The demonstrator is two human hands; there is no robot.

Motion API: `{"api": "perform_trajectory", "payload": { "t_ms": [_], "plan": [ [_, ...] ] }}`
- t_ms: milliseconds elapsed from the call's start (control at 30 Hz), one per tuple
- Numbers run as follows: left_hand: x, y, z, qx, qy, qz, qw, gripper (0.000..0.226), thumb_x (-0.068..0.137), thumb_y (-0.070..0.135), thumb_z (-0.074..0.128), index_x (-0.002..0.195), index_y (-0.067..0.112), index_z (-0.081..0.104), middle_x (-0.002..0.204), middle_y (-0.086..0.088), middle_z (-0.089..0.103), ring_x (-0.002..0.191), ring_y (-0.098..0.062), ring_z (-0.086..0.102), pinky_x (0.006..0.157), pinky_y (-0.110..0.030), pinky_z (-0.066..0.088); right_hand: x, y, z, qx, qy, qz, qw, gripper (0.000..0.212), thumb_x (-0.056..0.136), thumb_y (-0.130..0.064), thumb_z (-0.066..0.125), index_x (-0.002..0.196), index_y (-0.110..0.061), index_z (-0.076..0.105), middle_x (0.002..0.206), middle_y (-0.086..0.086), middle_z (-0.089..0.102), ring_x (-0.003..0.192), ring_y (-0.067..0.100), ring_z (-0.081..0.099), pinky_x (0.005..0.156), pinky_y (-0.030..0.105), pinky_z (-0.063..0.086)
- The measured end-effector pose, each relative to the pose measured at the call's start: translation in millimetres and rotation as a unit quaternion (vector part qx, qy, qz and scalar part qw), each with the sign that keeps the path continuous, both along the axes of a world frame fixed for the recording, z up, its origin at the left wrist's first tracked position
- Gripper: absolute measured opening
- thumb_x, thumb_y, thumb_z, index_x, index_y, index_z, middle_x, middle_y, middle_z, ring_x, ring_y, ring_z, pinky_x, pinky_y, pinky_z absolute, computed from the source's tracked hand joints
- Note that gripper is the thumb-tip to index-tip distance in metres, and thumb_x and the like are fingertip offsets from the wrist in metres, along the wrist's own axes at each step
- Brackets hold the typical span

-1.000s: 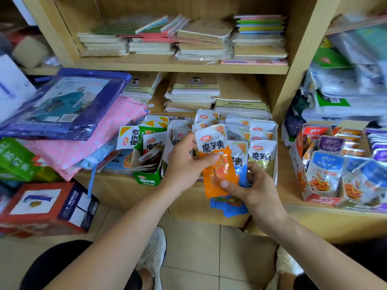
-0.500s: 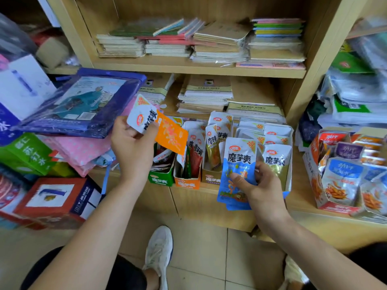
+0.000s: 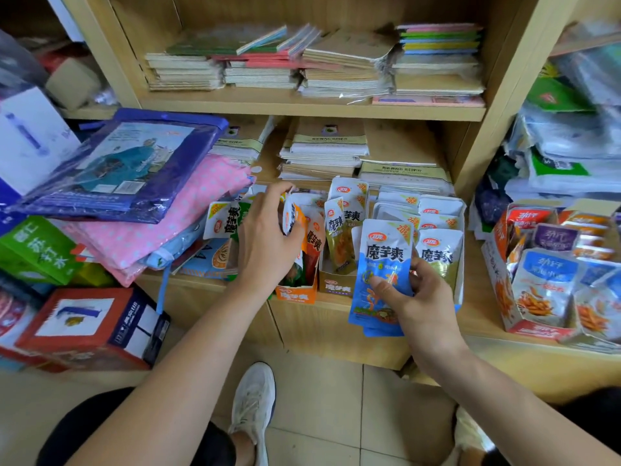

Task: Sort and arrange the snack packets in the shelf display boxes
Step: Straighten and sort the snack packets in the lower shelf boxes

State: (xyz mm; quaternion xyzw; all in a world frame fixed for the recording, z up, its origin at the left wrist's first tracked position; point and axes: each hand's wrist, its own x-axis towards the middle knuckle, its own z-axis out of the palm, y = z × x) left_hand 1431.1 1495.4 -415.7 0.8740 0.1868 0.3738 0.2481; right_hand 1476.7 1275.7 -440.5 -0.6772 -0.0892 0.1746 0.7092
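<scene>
One glossy blue-and-white packet (image 3: 384, 250), black characters, red logo

Blue packets (image 3: 384, 260) stacked upright; orange packet (image 3: 295, 223) tilted above the orange box (image 3: 297, 294).

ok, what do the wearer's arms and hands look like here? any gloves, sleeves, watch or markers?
Both are bare. The left hand and right hand wear no gloves, and no rings show. The left forearm and right forearm are uncovered as far as the frame shows: no sleeves, watch, bands or tracking markers in view.
</scene>
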Motion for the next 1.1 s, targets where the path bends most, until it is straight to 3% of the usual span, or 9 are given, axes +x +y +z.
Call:
{"api": "perform_trajectory", "payload": {
  "t_ms": [167, 233, 333, 500, 667, 800, 900, 1000, 1100],
  "plan": [
    [2, 1, 8, -0.078, 0.038, -0.037, 0.996, 0.036, 0.087, 0.028, 0.064, 0.120, 0.035, 0.051, 0.082, -0.003, 0.063, 0.070, -0.018, 0.062, 0.068, -0.041, 0.051, 1, -1, 0, 0.007, 0.004, 0.002, 1.000, 0.025, 0.085, -0.008, 0.078, 0.105, -0.010, 0.064, 0.097, 0.007, 0.076, 0.085, 0.026, 0.076, 0.067, 0.050, 0.062],
    [3, 1, 13, -0.154, 0.042, -0.062, 0.985, 0.029, 0.090, 0.028, 0.057, 0.117, 0.038, 0.052, 0.080, -0.009, 0.060, 0.070, -0.021, 0.068, 0.065, -0.046, 0.059, 2, -2, 0, 0.004, 0.004, 0.000, 1.000, 0.025, 0.084, -0.009, 0.079, 0.104, -0.010, 0.064, 0.097, 0.008, 0.076, 0.084, 0.025, 0.076, 0.066, 0.050, 0.062],
    [7, 0, 17, -0.190, 0.040, -0.079, 0.978, 0.028, 0.094, 0.021, 0.056, 0.118, 0.035, 0.052, 0.087, 0.002, 0.056, 0.066, -0.011, 0.069, 0.066, -0.050, 0.061, 1, -2, 0, 0.000, 0.002, 0.000, 1.000, 0.025, 0.084, -0.011, 0.079, 0.104, -0.009, 0.063, 0.095, 0.007, 0.076, 0.084, 0.024, 0.076, 0.067, 0.050, 0.063],
    [20, 8, 18, -0.121, 0.065, -0.075, 0.988, 0.045, 0.092, 0.033, 0.066, 0.131, 0.041, 0.045, 0.099, 0.015, 0.057, 0.070, -0.024, 0.070, 0.072, -0.051, 0.057, 1, -4, 0, -0.005, -0.004, 0.000, 1.000, 0.022, 0.085, -0.012, 0.079, 0.102, -0.012, 0.064, 0.095, 0.007, 0.075, 0.083, 0.022, 0.076, 0.065, 0.043, 0.062],
    [24, 14, 10, -0.015, 0.134, -0.033, 0.990, 0.028, 0.090, 0.045, 0.070, 0.106, 0.028, 0.056, 0.083, 0.018, 0.059, 0.077, -0.015, 0.066, 0.067, -0.036, 0.054, 2, -4, -2, -0.008, -0.010, 0.002, 1.000, 0.023, 0.084, -0.013, 0.079, 0.102, -0.013, 0.064, 0.094, 0.002, 0.075, 0.084, 0.020, 0.076, 0.067, 0.042, 0.062],
    [23, 22, 0, 0.055, 0.195, -0.015, 0.979, 0.032, 0.086, 0.055, 0.072, 0.101, 0.027, 0.067, 0.086, 0.011, 0.072, 0.081, -0.015, 0.069, 0.073, -0.033, 0.053, 2, -3, -3, -0.012, -0.015, 0.005, 1.000, 0.025, 0.084, -0.013, 0.080, 0.103, -0.013, 0.064, 0.096, 0.004, 0.076, 0.084, 0.020, 0.076, 0.068, 0.041, 0.062],
    [19, 29, -3, 0.086, 0.260, -0.059, 0.960, 0.040, 0.085, 0.065, 0.065, 0.107, 0.031, 0.070, 0.101, 0.012, 0.075, 0.099, -0.015, 0.066, 0.090, -0.036, 0.045, 2, -3, -3, -0.009, -0.016, 0.002, 1.000, 0.023, 0.084, -0.011, 0.080, 0.101, -0.012, 0.063, 0.093, 0.005, 0.076, 0.082, 0.021, 0.076, 0.067, 0.040, 0.062],
    [8, 35, -4, 0.160, 0.362, -0.064, 0.916, 0.050, 0.083, 0.067, 0.065, 0.125, 0.041, 0.061, 0.133, 0.014, 0.060, 0.130, -0.019, 0.042, 0.103, -0.041, 0.026, 2, -4, -2, 0.000, -0.016, 0.007, 1.000, 0.023, 0.084, -0.010, 0.079, 0.102, -0.012, 0.064, 0.092, 0.003, 0.076, 0.082, 0.020, 0.076, 0.065, 0.038, 0.061],
    [-4, 37, -7, 0.197, 0.380, -0.044, 0.903, 0.052, 0.080, 0.064, 0.069, 0.127, 0.044, 0.061, 0.140, 0.020, 0.051, 0.131, -0.020, 0.031, 0.102, -0.041, 0.022, 1, -5, -2, 0.004, -0.017, 0.010, 1.000, 0.024, 0.084, -0.010, 0.079, 0.103, -0.013, 0.064, 0.092, 0.001, 0.076, 0.082, 0.019, 0.076, 0.065, 0.036, 0.061]
  ]
}}
